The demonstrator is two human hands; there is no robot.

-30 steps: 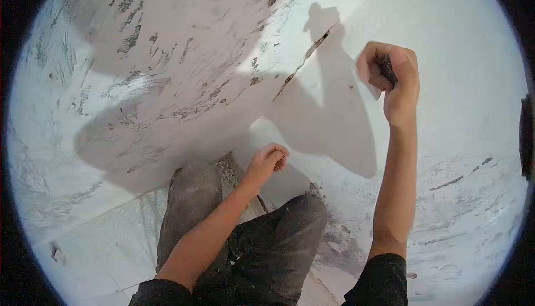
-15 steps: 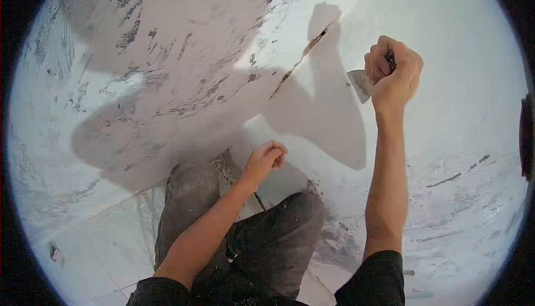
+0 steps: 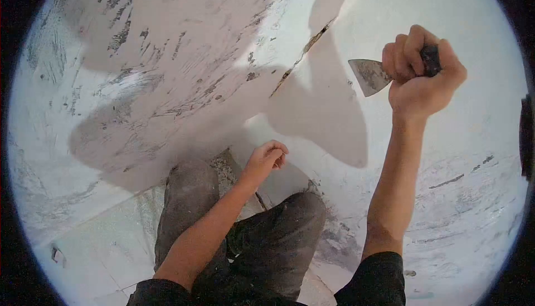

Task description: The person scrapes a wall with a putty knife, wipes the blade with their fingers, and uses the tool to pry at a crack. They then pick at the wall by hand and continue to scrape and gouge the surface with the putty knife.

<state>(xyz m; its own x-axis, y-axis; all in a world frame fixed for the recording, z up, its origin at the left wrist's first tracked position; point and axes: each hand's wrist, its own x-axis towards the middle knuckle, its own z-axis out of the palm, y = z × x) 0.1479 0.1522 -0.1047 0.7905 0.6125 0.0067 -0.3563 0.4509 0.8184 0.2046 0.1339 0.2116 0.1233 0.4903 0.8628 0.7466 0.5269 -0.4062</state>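
Note:
A putty knife (image 3: 370, 77) with a triangular metal blade and a dark handle is gripped in my right hand (image 3: 426, 72), at the upper right. Its blade points left, toward a narrow crack (image 3: 304, 54) in the white plastered wall (image 3: 468, 116). My left hand (image 3: 267, 158) hangs in front of my knees, fingers loosely curled in, with nothing showing in them.
To the left is a wall surface (image 3: 184, 77) with dark gouges and scraped patches. My bent knees (image 3: 192, 189) are close to the wall's foot. Pale floor tiles (image 3: 106, 256) lie at the lower left, and shadows of my arms fall across the plaster.
My right hand has moved to the right and turned, bringing more of the putty knife's blade and handle into sight. The left hand has stayed in place.

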